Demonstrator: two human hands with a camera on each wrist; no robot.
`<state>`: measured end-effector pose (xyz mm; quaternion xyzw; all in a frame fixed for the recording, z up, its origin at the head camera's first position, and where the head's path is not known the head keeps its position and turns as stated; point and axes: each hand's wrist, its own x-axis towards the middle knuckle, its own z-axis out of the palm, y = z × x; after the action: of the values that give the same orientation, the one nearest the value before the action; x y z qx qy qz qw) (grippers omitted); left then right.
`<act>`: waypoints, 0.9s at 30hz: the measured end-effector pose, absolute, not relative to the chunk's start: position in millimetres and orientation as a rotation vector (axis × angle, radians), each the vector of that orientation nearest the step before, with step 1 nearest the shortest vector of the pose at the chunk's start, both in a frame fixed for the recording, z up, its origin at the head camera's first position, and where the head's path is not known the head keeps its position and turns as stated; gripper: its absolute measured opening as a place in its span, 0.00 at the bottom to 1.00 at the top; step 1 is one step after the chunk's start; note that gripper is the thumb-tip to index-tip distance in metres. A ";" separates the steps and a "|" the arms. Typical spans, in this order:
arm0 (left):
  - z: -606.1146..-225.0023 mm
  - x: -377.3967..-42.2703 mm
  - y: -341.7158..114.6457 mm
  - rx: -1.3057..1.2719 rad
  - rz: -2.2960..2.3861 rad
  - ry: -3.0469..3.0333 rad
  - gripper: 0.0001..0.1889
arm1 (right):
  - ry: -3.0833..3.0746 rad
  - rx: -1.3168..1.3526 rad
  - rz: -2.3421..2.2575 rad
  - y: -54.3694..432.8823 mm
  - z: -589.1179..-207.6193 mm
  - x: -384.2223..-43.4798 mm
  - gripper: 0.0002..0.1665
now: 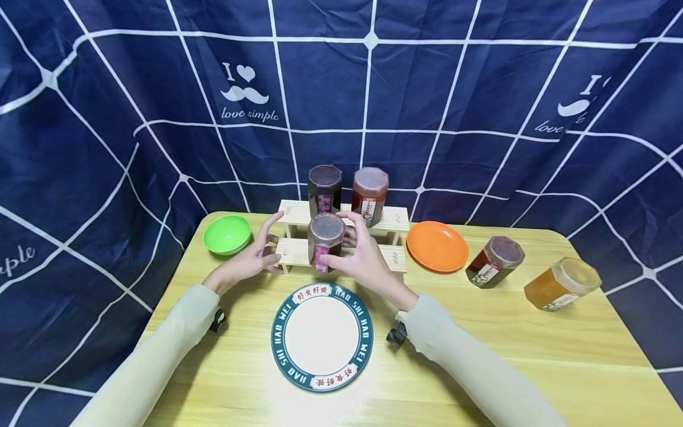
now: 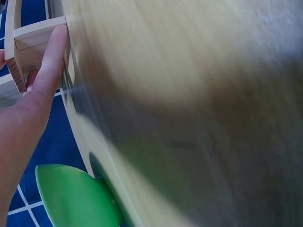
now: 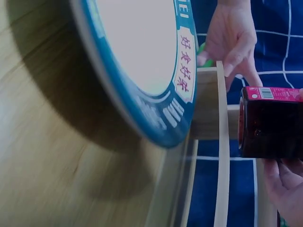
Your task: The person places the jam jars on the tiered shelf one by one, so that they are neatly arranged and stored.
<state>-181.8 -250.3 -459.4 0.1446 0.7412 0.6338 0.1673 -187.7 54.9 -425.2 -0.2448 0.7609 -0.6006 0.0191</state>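
My right hand (image 1: 368,255) grips a dark jar with a pink label (image 1: 326,234) around its sides. In the right wrist view, a small gap shows between the jar's base (image 3: 241,123) and the lower step's board (image 3: 222,142). At the left end of the two-step wooden rack (image 1: 290,252), my left hand (image 1: 251,261) holds the lower step, its fingers against the end piece (image 2: 40,35). On the upper step stand a dark jar with a purple label (image 1: 325,187) and a reddish jar with a white and red label (image 1: 369,198).
A white plate with a teal rim (image 1: 277,338) lies in front of the rack. The green bowl (image 1: 226,234) sits at the back left. Right of the rack are an orange plate (image 1: 437,246), a dark red jar (image 1: 493,264) and an amber jar (image 1: 560,284). Blue cloth (image 1: 416,83) hangs behind.
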 end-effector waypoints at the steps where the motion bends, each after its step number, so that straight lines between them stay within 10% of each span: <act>1: -459.1 -181.8 -250.2 0.409 1.806 2.105 0.55 | 2.365 -0.755 -1.858 52.4 -425.7 -188.2 0.55; 27: -457.3 -181.6 -250.1 0.351 1.813 2.087 0.55 | 2.417 -0.835 -1.763 15.6 -430.4 -192.9 0.56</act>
<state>-181.6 -250.1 -457.3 0.1241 0.7372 0.6403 0.1765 -192.9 15.6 -430.4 -0.2688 0.7781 -0.5675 0.0177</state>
